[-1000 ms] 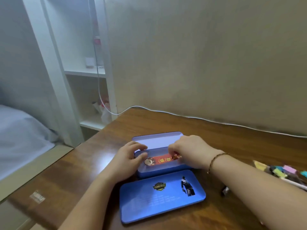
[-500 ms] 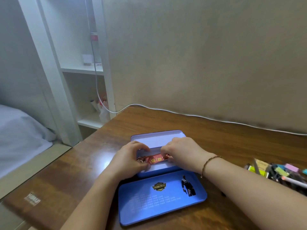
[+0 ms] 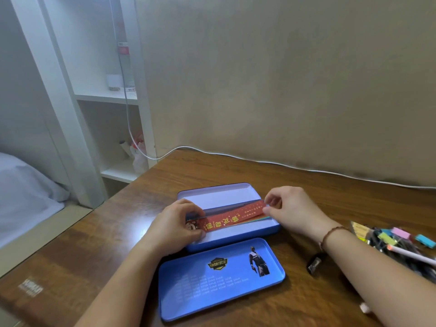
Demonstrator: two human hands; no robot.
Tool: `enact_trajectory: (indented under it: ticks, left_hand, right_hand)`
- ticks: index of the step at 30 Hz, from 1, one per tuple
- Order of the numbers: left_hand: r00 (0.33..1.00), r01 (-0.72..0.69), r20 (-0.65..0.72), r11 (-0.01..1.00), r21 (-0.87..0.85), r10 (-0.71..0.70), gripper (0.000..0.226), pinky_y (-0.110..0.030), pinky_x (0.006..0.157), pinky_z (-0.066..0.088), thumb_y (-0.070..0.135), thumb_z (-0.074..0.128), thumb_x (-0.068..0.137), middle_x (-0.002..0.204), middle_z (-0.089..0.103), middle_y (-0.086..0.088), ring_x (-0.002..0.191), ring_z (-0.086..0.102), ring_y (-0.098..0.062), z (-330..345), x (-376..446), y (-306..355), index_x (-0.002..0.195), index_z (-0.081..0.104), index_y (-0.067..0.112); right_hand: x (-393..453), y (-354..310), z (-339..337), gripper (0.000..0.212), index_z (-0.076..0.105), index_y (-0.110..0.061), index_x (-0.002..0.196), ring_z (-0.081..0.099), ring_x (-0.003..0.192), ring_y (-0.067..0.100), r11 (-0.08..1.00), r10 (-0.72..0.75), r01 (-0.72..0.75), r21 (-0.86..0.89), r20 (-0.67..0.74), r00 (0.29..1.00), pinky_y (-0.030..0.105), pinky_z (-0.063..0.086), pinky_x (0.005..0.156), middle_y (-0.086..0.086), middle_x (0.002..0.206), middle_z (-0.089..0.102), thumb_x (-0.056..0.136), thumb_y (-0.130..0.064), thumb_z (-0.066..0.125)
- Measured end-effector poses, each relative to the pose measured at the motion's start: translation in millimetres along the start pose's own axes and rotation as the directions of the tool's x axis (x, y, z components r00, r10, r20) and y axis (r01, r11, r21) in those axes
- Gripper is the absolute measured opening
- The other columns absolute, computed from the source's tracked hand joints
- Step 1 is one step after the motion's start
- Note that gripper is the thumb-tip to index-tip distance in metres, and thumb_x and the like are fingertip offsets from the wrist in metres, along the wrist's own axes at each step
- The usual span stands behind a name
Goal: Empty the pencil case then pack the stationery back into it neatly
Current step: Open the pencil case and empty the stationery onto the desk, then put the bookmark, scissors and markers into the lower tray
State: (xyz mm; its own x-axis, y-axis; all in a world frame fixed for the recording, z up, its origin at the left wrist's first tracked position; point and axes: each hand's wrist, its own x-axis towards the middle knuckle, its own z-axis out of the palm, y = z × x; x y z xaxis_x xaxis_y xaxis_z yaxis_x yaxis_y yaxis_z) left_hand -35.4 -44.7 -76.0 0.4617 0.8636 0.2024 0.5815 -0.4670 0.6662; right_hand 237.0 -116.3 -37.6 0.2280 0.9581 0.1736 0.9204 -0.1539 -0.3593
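Off to the left of both hands, the worktop (image 3: pixel 77 251) ends at a long edge, with a bed (image 3: pixel 23 197) and a white shelf unit (image 3: pixel 111 97) beyond it; that side is bare wood and offers free room, though the drop is near.

The left hand (image 3: pixel 174 226) grips the left end of a red bookmark (image 3: pixel 236 218) printed with gold characters, fingers curled round it. The strip runs slantwise across the open pencil case (image 3: pixel 219 197), which sits between the two hands, its far part pale and apparently holding nothing else. The right hand (image 3: pixel 287 208) pinches the strip's right end between thumb and fingertips, right by the case's right wall.

Just nearer than the hands lies the blue lid (image 3: pixel 221 277), inner face up, close to the case's front wall. Near the right wrist is a small black object (image 3: pixel 315 265), too small to identify. Further right of the right hand sits a heap of pens and coloured clips (image 3: pixel 396 241), reaching the frame's edge.

By my reading, emptying is done and packing has barely begun: the bookmark looks to be the first item going in, and the whole heap remains. Space on the right is crowded; the wall and a white cable (image 3: pixel 306 169) close off the far side.
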Motion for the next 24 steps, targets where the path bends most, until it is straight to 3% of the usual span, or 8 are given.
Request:
enact_trajectory:
  ticks: [6, 11, 16, 20, 24]
  left_hand:
    - [1.000, 0.000, 0.025, 0.998, 0.058, -0.002, 0.035, -0.030, 0.090, 0.051, 0.030, 0.081, 0.067, 0.104, 0.057, 0.023, 0.096, 0.059, 0.002, -1, -2, 4, 0.100, 0.074, 0.030]
    - [1.000, -0.006, 0.020, 0.996, 0.089, 0.005, 0.031, -0.025, 0.088, 0.049, 0.029, 0.081, 0.068, 0.103, 0.057, 0.023, 0.095, 0.058, 0.001, -1, -1, 5, 0.099, 0.076, 0.029]
    - [0.997, -0.010, -0.075, 0.998, 0.063, 0.015, 0.019, -0.031, 0.081, 0.053, 0.021, 0.081, 0.065, 0.091, 0.064, 0.019, 0.088, 0.061, -0.002, 1, -2, 6, 0.076, 0.070, 0.033]
    - [0.996, -0.034, -0.076, 0.998, 0.054, 0.038, 0.021, -0.034, 0.079, 0.053, 0.021, 0.081, 0.063, 0.088, 0.067, 0.016, 0.085, 0.062, -0.004, 1, -2, 3, 0.075, 0.067, 0.033]
    - [0.999, -0.048, -0.015, 0.997, 0.054, 0.049, 0.027, -0.031, 0.075, 0.052, 0.023, 0.083, 0.066, 0.088, 0.067, 0.017, 0.082, 0.061, -0.005, 2, -4, 6, 0.081, 0.066, 0.037]
  right_hand:
    - [1, -7, 5, 0.045, 0.060, -0.032, 0.123, 0.053, 0.108, 0.016, 0.997, -0.013, 0.024, -0.075, 0.146, 0.989, 0.035, 0.051, 0.088, -0.006, 0.119, 0.055, 0.080, -0.041, 0.071]
    - [7, -8, 7, 0.033, 0.069, -0.030, 0.109, 0.054, 0.104, 0.015, 0.994, 0.019, 0.000, -0.112, 0.166, 0.986, 0.036, 0.053, 0.086, -0.008, 0.115, 0.058, 0.078, -0.041, 0.075]
    - [7, -8, 13, 0.032, 0.062, -0.033, 0.109, 0.059, 0.100, 0.015, 0.988, 0.001, 0.010, -0.154, 0.072, 0.997, 0.034, 0.056, 0.078, -0.005, 0.114, 0.065, 0.080, -0.045, 0.071]
    - [2, -1, 0, 0.034, 0.059, -0.038, 0.115, 0.059, 0.102, 0.016, 0.998, -0.030, 0.039, -0.051, 0.162, 0.986, 0.036, 0.055, 0.082, -0.009, 0.115, 0.063, 0.083, -0.046, 0.067]
    - [-18, 24, -45, 0.026, 0.064, -0.035, 0.111, 0.061, 0.093, 0.009, 0.998, -0.066, 0.065, 0.020, 0.013, 0.998, 0.032, 0.051, 0.086, -0.012, 0.106, 0.066, 0.085, -0.039, 0.068]
